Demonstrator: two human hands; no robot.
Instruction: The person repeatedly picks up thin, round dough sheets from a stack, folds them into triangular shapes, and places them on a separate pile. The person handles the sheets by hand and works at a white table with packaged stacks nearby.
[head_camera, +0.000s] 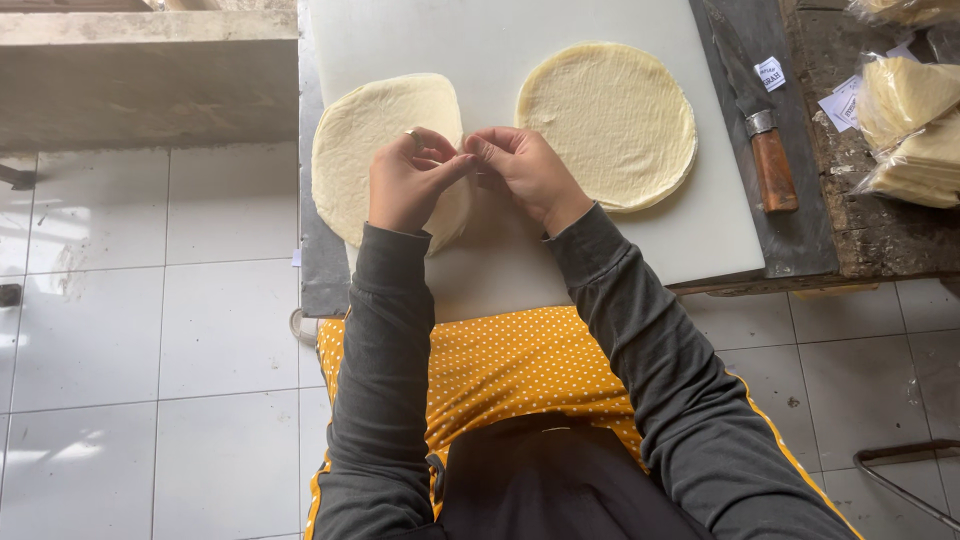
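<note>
Pinching together over a white cutting board (560, 250), the left hand (410, 185) and right hand (525, 170) meet fingertip to fingertip at the right edge of 1 pale dough round (370, 135). Fingers of both hands are curled nearly closed; whether they grip the dough's edge or some smaller item cannot be told. A ring (413, 134) sits on the left hand. A 2nd dough round (610, 120) lies flat to the right, apart from the hands. Beyond the board, a wooden-handled knife (765, 150) rests beside bagged stacks of wrappers (915, 130).
</note>
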